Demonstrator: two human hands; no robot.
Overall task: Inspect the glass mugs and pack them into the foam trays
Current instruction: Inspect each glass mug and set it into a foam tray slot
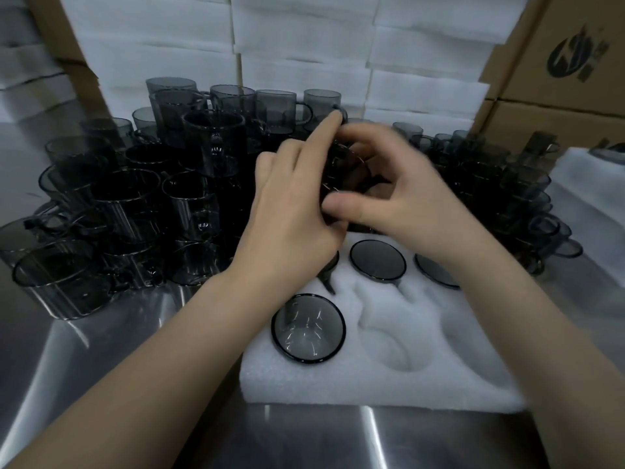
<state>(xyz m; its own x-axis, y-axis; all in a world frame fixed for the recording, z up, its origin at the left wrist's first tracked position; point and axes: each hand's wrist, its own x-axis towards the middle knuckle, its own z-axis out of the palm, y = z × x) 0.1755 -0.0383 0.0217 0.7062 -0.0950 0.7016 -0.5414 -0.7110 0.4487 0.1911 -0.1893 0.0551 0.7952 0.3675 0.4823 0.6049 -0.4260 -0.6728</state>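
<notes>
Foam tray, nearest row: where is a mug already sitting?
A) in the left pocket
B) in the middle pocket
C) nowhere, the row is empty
A: a dark glass mug fills the left pocket of the foam tray, while the middle pocket beside it shows only bare white foam.

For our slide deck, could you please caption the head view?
Left hand and right hand hold a dark glass mug over a partly filled foam tray.
</notes>
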